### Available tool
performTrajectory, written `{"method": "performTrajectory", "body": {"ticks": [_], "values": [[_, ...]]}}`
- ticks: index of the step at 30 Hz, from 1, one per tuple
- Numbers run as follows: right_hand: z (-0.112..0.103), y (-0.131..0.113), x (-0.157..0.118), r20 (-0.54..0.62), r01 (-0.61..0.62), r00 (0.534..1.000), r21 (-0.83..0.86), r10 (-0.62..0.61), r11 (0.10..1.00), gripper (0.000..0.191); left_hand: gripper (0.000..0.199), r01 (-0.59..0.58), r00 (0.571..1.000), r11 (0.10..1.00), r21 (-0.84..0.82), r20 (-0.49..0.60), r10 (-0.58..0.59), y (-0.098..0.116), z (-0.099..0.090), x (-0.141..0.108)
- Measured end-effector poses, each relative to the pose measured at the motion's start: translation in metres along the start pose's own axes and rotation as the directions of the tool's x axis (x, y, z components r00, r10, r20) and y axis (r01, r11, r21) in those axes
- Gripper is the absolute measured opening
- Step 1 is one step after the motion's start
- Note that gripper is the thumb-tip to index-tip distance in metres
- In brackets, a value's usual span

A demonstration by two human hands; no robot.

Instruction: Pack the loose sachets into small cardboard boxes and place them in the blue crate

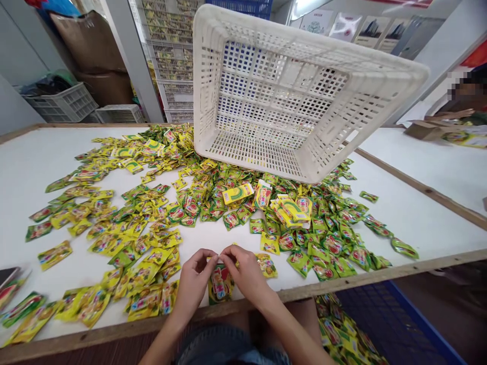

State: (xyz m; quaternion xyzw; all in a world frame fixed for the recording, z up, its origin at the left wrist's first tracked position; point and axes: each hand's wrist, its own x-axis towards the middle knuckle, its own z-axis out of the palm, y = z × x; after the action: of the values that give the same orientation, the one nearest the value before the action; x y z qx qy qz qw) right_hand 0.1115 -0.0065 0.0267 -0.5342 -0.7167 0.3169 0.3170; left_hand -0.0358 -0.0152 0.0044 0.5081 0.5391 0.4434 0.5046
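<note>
In the head view, a small green printed packet (221, 285) lies at the table's near edge, between my two hands. Thumb and fingers of my left hand (198, 278) pinch its upper edge. My right hand (245, 271) grips the same edge from the other side, and the fingertips of both hands nearly meet. Just right of my right hand is a yellow packet (267, 265). Loose yellow packets (142, 299) lie to my left, and a heap of green packets (331, 243) spreads to my right. Flattened yellow cartons (292, 210) rest on that heap.
A large white plastic basket (312, 175) tilts over the packets at the back, its open side facing me. Below the table on the right, a blue crate (403, 314) stands beside more packets. Stacked crates (173, 66) rise behind. A person's hand (452, 115) shows at far right.
</note>
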Motion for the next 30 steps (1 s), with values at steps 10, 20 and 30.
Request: {"method": "performTrajectory", "body": {"ticks": [10,20,30], "values": [[0.005,0.014,-0.018,0.079,-0.072,0.996,0.298,0.050,0.952,0.011,0.016,0.037,0.999,0.991,-0.125,0.023,-0.035,-0.014,-0.003,-0.012],[-0.005,-0.011,0.005,0.101,0.123,0.988,-0.040,-0.118,0.992,0.006,0.037,0.059,0.996,0.951,-0.305,0.080,-0.036,-0.011,0.007,-0.020],[-0.015,-0.008,0.023,0.305,0.312,0.916,-0.139,-0.259,0.940,0.017,0.031,0.060,0.996,0.940,-0.337,0.085,-0.033,-0.014,0.006,-0.019]]}}
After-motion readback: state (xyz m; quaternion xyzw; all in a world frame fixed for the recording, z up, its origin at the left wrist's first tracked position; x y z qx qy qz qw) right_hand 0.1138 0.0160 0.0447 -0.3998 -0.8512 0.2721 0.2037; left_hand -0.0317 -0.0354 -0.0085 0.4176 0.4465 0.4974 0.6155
